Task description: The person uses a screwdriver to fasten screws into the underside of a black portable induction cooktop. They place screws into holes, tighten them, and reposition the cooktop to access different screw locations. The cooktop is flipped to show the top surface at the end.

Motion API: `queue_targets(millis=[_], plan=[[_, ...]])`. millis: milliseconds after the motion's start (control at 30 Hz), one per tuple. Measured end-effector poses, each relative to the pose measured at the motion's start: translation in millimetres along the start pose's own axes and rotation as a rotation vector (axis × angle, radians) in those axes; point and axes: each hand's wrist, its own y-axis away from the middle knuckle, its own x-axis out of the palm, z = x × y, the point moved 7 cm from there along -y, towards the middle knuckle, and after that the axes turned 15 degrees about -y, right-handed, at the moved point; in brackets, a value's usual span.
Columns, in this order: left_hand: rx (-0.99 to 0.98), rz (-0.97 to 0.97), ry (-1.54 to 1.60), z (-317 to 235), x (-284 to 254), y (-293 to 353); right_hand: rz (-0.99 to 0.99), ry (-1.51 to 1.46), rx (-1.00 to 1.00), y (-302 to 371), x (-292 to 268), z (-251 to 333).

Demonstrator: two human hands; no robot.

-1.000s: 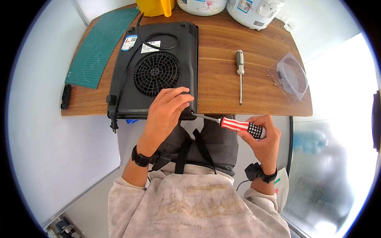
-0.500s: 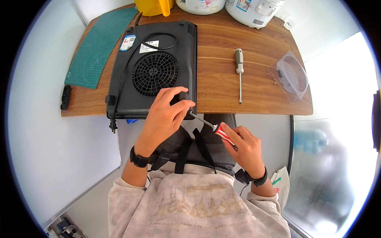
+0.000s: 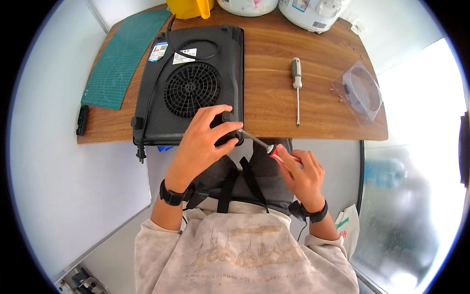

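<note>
A black induction cooker lies bottom side up at the table's near edge, its round fan grille showing. My left hand rests on its near right corner with fingers spread, beside a small black foot. In my right hand is a screwdriver with a red and white handle, fingers wrapped round it. Its shaft slants up to the left, and the tip meets the corner just by my left index fingertip. Whether a screw sits under the tip cannot be made out.
Right of the cooker lies a second screwdriver with a grey-green handle. Beyond it are a clear plastic container and tiny loose bits. A green cutting mat lies left. White canisters and a yellow container stand behind. The power cord crosses the cooker.
The screwdriver's tip has shifted slightly away from me along the cooker's corner. My left thumb has spread farther from the index finger, and my right hand has turned on the handle.
</note>
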Motion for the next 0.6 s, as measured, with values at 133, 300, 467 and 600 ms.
queue_targets(millis=[133, 300, 467, 600], plan=[[-0.021, -0.052, 0.055, 3.4, 1.1, 5.0, -0.057, -0.072, 0.133, 12.2, -8.4, -23.9], [0.011, -0.061, -0.012, 0.5, 0.0, 1.2, -0.117, -0.151, 0.193, 19.5, -21.2, -33.6], [-0.003, -0.054, -0.021, 2.4, 3.1, 0.3, -0.146, -0.154, 0.227, 8.6, -29.3, -36.0], [0.004, -0.065, -0.046, 0.5, 2.9, 1.0, -0.187, -0.168, 0.269, 10.1, -32.6, -42.4]])
